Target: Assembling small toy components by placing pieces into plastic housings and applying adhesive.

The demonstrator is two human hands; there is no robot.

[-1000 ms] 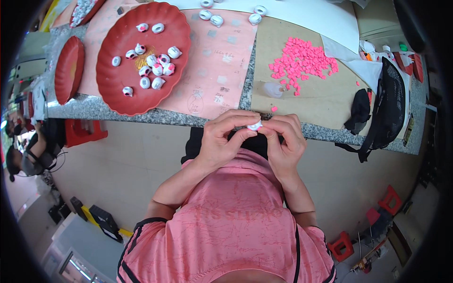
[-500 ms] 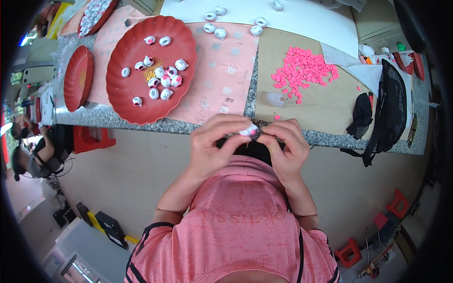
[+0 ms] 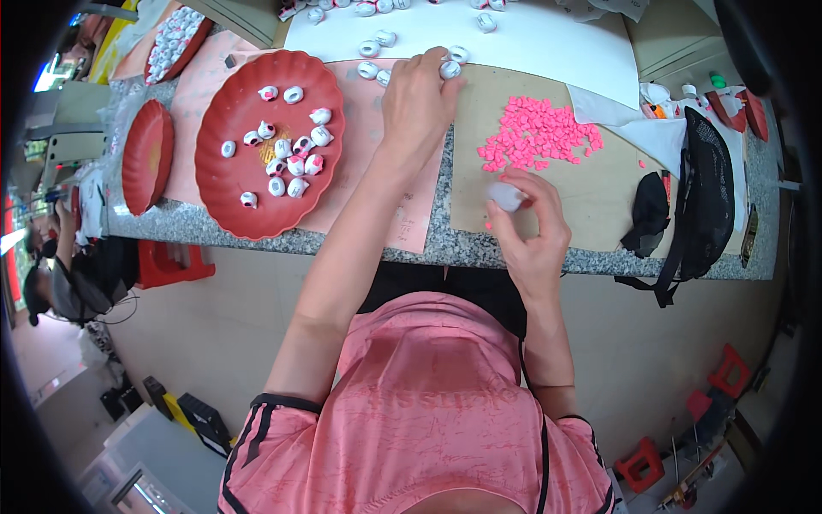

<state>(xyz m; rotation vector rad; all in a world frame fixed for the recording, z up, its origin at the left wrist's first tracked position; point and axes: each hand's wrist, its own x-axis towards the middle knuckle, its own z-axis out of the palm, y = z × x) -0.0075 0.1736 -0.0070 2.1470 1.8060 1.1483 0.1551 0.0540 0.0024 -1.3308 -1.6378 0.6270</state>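
My left hand (image 3: pixel 419 103) reaches to the far side of the table, fingers apart. Its thumb and forefinger are beside a small white rounded piece (image 3: pixel 450 69); whether they touch it I cannot tell. My right hand (image 3: pixel 538 224) grips a small translucent squeeze bottle (image 3: pixel 505 197) between thumb and fingers, just above the brown sheet (image 3: pixel 591 201). Beyond the bottle lies a loose heap of small pink pieces (image 3: pixel 539 133). A red scalloped plate (image 3: pixel 218 184) at the left holds several white pieces with pink and dark parts.
A second red plate (image 3: pixel 145 158) and a heaped dish of white pieces (image 3: pixel 175 43) are at the left. More white pieces (image 3: pixel 377 7) lie at the back. A black mesh bag (image 3: pixel 709 188) and black cloth (image 3: pixel 648 214) are at the right. Another person (image 3: pixel 68 265) sits far left.
The white piece has left my hands, and one more sits on the red plate. My left hand moved away to the far white pieces. My right hand has taken hold of the bottle.
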